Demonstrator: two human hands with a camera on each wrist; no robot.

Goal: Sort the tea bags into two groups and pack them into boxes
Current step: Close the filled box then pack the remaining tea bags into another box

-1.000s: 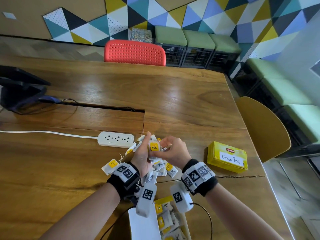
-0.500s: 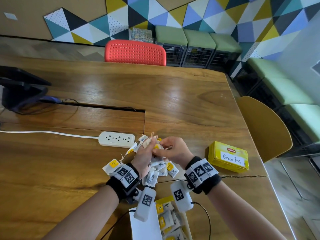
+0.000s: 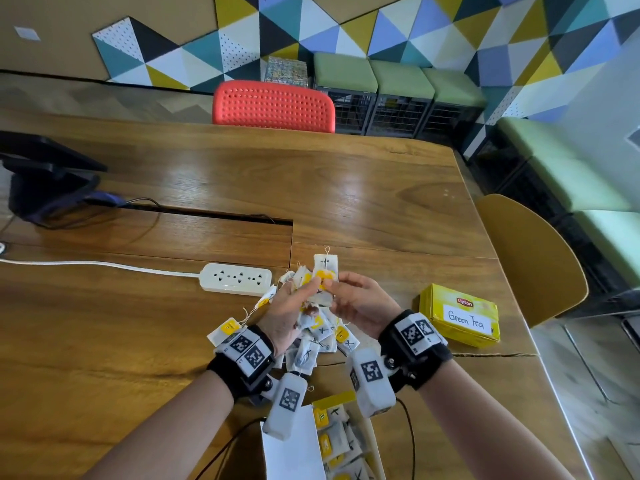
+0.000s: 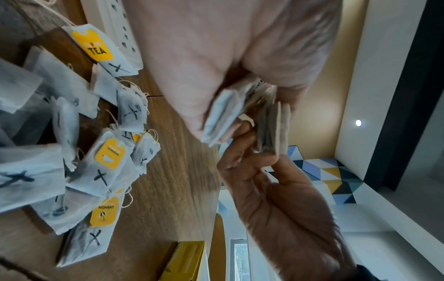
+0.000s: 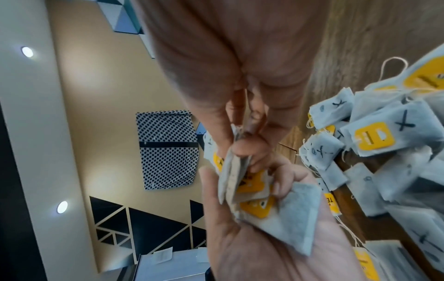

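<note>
Both hands meet above a loose pile of white tea bags [image 3: 310,344] with yellow tags and black X marks. My left hand [image 3: 306,289] grips a small stack of tea bags [image 3: 325,271], fingers curled round it. My right hand [image 3: 334,287] pinches one bag against that stack; the pinched bag [image 5: 234,167] shows edge-on in the right wrist view. In the left wrist view the held stack [image 4: 222,114] lies in the left palm. A closed yellow box [image 3: 460,320] labelled Green Tea sits to the right. An open box [image 3: 341,441] holding several bags sits below my wrists.
A white power strip [image 3: 237,278] with its cord lies just left of the pile. A dark device [image 3: 45,178] with cables stands at the far left. A red chair [image 3: 273,103] is beyond the table, a yellow chair [image 3: 530,258] at its right edge.
The hands have closed together on the bunch and raised it slightly. One bag now stands up above the fingers.
</note>
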